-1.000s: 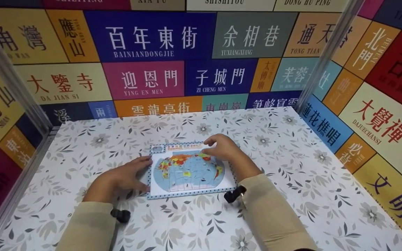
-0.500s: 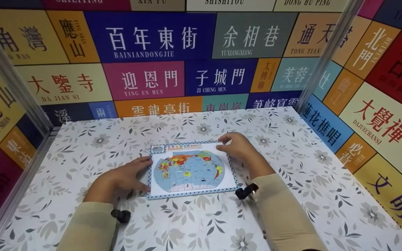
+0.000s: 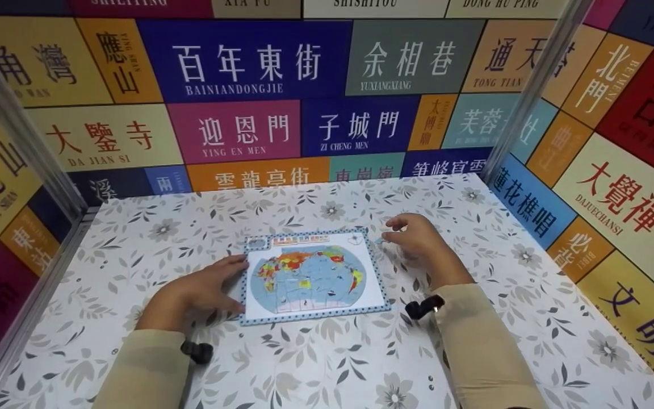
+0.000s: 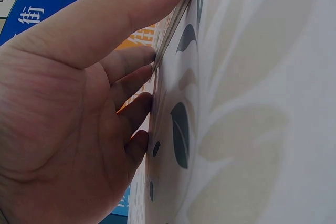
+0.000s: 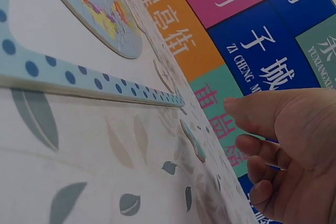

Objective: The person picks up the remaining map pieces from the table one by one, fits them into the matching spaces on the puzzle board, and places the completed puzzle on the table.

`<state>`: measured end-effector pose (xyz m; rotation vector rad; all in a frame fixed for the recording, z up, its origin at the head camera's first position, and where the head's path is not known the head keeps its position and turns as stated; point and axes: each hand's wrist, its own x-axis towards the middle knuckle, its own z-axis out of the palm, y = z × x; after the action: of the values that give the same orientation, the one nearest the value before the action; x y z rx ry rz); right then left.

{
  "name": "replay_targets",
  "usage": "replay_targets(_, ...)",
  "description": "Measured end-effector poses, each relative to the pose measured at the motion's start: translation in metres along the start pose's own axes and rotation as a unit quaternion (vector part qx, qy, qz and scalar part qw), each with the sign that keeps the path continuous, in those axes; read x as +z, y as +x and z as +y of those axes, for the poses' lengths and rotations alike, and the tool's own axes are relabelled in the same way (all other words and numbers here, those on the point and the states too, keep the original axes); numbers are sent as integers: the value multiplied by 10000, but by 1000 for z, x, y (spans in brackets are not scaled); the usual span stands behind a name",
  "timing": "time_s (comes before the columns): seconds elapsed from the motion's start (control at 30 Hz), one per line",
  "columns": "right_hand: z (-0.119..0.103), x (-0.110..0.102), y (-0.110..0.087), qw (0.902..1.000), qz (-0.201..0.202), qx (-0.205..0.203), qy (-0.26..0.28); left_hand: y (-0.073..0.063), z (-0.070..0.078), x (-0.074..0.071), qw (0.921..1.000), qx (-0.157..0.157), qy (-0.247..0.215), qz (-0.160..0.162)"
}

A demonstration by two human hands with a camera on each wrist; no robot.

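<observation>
A puzzle board (image 3: 373,267) with a world map (image 3: 310,284) and a blue dotted border lies flat on the table. My left hand (image 3: 199,289) rests at the board's left edge, thumb and fingers spread and touching it; in the left wrist view the fingers of that hand (image 4: 79,114) are fairly straight. Beyond the board's upper right corner, my right hand (image 3: 418,236) hovers with loosely bent fingers and nothing visible between them. A small light blue puzzle piece (image 3: 379,240) lies on the table by its fingertips; the right wrist view shows this piece (image 5: 194,140) apart from the hand.
White cloth with grey flowers and leaves covers the table (image 3: 327,363). Walls of coloured panels with Chinese lettering (image 3: 242,62) stand at the back and both sides. Metal posts (image 3: 520,102) mark the corners. Black cameras (image 3: 196,351) sit at the wrists.
My right hand has moved right, from over the board's top right to the table beside it. The small piece now shows near its fingertips. My left hand and the board have stayed put.
</observation>
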<state>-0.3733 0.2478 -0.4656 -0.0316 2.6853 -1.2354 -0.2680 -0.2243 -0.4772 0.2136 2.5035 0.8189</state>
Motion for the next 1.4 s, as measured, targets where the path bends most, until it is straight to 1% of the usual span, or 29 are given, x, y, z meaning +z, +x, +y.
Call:
replay_targets(0.23,7,2,4,9998,0,192,71,3,-2,1,9999,96,40,29)
replay_targets(0.4,15,6,8,9999,-79,73,106,3,-1,1,10000,70,5,32)
replay_targets(0.57,23,8,11,9999,-120,-64,-74,2,-1,1,10000,58,47,15)
replay_targets(0.8,27,9,14,9996,-236,-62,-108,2,-2,0,10000,-28,48,-9)
replay_targets(0.97,30,9,16,9988,-259,-189,-375,2,-2,-1,10000,-66,-12,-21)
replay_targets(1.03,30,10,17,9983,-275,-216,-473,2,-2,0,10000,-14,26,-22)
replay_targets(1.17,31,9,17,9978,-277,-213,-559,2,-2,0,9994,230,264,18)
replay_targets(1.27,30,9,18,9976,-271,-192,-606,2,-3,0,9987,352,374,34)
replay_targets(1.4,30,10,18,9978,-237,-122,-614,2,-3,0,9989,344,329,34)
